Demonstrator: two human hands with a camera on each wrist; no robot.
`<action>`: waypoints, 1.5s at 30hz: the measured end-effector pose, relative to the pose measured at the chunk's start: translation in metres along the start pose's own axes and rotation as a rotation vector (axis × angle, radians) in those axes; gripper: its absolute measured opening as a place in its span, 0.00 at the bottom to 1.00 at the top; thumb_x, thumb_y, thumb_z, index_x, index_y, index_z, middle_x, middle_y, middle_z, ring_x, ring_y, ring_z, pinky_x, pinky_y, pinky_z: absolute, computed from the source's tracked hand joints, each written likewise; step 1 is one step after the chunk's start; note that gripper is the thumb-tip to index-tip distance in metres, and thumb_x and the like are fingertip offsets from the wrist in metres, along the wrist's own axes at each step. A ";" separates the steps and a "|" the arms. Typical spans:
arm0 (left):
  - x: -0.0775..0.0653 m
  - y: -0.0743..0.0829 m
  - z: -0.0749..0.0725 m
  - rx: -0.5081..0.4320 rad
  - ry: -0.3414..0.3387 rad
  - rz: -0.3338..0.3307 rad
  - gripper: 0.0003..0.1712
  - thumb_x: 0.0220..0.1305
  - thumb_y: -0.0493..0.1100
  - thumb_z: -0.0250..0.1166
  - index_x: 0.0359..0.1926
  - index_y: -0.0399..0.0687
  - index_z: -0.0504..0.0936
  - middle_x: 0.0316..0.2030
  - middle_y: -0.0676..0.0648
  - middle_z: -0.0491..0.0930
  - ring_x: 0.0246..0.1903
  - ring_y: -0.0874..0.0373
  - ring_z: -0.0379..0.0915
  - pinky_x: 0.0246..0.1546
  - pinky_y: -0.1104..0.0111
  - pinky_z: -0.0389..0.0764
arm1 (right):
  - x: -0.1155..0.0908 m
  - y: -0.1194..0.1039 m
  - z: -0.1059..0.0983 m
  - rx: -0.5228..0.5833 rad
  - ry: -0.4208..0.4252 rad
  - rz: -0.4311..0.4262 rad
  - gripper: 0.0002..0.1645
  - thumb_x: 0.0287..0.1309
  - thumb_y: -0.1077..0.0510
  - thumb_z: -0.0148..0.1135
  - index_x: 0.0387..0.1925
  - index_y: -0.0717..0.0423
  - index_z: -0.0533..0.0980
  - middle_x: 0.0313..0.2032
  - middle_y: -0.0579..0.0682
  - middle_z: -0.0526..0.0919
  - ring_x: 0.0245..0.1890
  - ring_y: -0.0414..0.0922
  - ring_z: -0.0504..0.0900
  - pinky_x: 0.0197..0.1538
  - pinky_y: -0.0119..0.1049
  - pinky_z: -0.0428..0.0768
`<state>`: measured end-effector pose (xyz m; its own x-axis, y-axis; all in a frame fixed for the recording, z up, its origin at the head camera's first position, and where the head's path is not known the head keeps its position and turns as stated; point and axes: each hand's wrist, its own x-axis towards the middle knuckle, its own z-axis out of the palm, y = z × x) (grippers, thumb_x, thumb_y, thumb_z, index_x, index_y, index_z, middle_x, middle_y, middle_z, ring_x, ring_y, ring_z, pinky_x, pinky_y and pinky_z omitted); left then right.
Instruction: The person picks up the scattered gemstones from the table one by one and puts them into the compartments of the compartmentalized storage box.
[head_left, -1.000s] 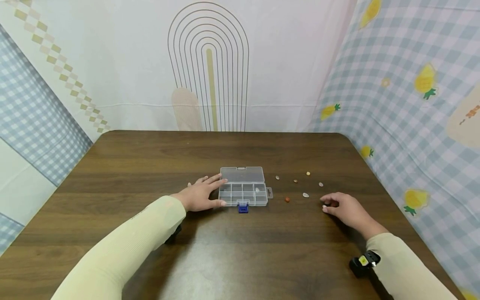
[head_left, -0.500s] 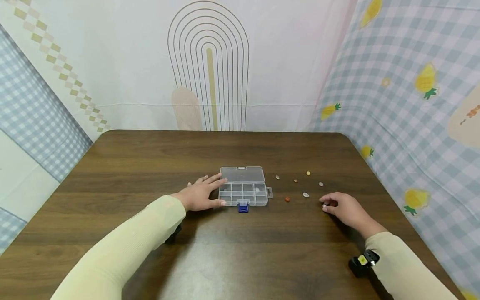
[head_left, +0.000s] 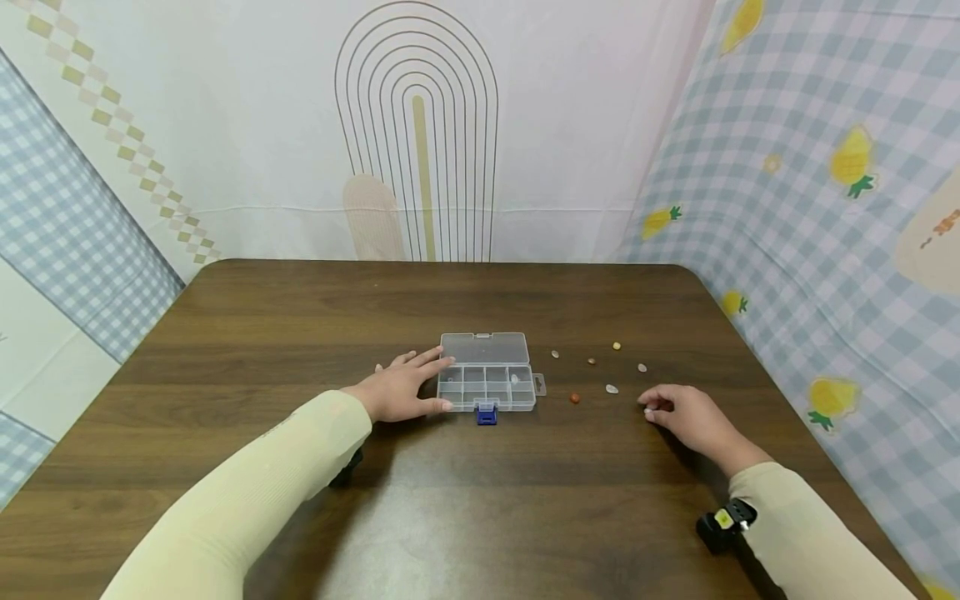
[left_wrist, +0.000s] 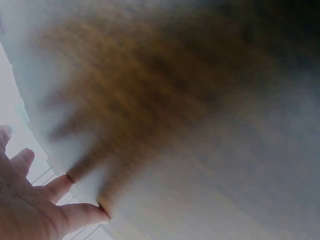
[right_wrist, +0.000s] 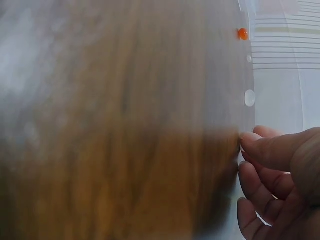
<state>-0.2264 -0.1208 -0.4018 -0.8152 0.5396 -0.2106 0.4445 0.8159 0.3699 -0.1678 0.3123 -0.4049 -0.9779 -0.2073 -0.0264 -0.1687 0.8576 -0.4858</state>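
A clear plastic compartment box (head_left: 472, 398) lies with its lid (head_left: 483, 348) raised and a blue latch (head_left: 487, 415) in front. A small clear piece (head_left: 514, 379) sits in a right-hand compartment. My left hand (head_left: 401, 390) lies spread at the box's left side, its fingertips touching the edge. At the right, my right hand (head_left: 686, 414) rests its curled fingertips on the table. In the right wrist view, the thumb (right_wrist: 270, 150) meets the index finger; whether anything is between them is hidden. Nearest lie a white stone (head_left: 612, 389) and another pale stone (head_left: 642, 367).
Between the box and my right hand lie an orange-red stone (head_left: 575, 398), a yellow stone (head_left: 617, 346), a brownish stone (head_left: 592, 361) and a whitish stone (head_left: 555, 354). A hanging tab (head_left: 540, 384) sticks out from the box. Patterned cloth (head_left: 562, 125) hangs behind the brown table (head_left: 315, 300).
My right hand's fingertips have drawn very slightly closer together at the same spot. The left hand, the box and the loose stones stay where they were.
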 end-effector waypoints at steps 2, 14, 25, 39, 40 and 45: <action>0.000 0.000 0.000 -0.001 0.000 0.000 0.47 0.61 0.72 0.55 0.76 0.65 0.52 0.76 0.53 0.43 0.73 0.37 0.38 0.57 0.26 0.45 | 0.000 -0.001 0.001 -0.006 0.006 -0.008 0.09 0.59 0.65 0.63 0.41 0.62 0.82 0.34 0.51 0.83 0.37 0.50 0.80 0.41 0.49 0.77; -0.001 0.001 0.000 -0.005 -0.005 0.000 0.46 0.62 0.72 0.54 0.76 0.65 0.52 0.76 0.53 0.43 0.73 0.37 0.38 0.57 0.26 0.44 | 0.007 -0.016 0.005 -0.145 0.154 -0.144 0.08 0.59 0.67 0.63 0.40 0.61 0.83 0.41 0.57 0.83 0.47 0.59 0.80 0.48 0.54 0.77; -0.002 0.002 -0.001 0.000 -0.009 -0.004 0.46 0.62 0.71 0.54 0.76 0.65 0.51 0.76 0.53 0.42 0.73 0.36 0.38 0.57 0.26 0.44 | 0.015 -0.033 0.007 -0.222 0.234 -0.256 0.07 0.55 0.68 0.66 0.37 0.60 0.85 0.35 0.50 0.82 0.37 0.50 0.82 0.41 0.47 0.80; -0.002 0.002 0.000 -0.004 -0.013 -0.013 0.46 0.62 0.72 0.54 0.76 0.66 0.51 0.76 0.54 0.41 0.73 0.37 0.37 0.58 0.27 0.44 | 0.032 -0.062 0.011 -0.211 0.256 -0.306 0.09 0.57 0.67 0.65 0.40 0.61 0.84 0.36 0.51 0.82 0.36 0.48 0.81 0.39 0.45 0.80; -0.002 0.002 0.000 -0.005 -0.012 -0.013 0.46 0.62 0.72 0.54 0.76 0.66 0.51 0.76 0.54 0.41 0.73 0.37 0.37 0.58 0.27 0.44 | 0.034 -0.064 0.012 -0.209 0.261 -0.313 0.09 0.57 0.68 0.65 0.40 0.61 0.84 0.36 0.51 0.81 0.36 0.48 0.81 0.39 0.44 0.80; -0.002 0.001 0.000 -0.008 -0.009 -0.013 0.46 0.62 0.72 0.54 0.76 0.67 0.51 0.76 0.54 0.41 0.73 0.37 0.37 0.58 0.27 0.45 | 0.041 -0.075 0.015 -0.193 0.269 -0.319 0.08 0.56 0.68 0.66 0.39 0.60 0.85 0.36 0.51 0.81 0.36 0.49 0.81 0.40 0.45 0.80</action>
<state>-0.2242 -0.1206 -0.4010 -0.8173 0.5311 -0.2235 0.4311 0.8209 0.3745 -0.1935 0.2326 -0.3832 -0.8663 -0.3679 0.3379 -0.4617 0.8480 -0.2604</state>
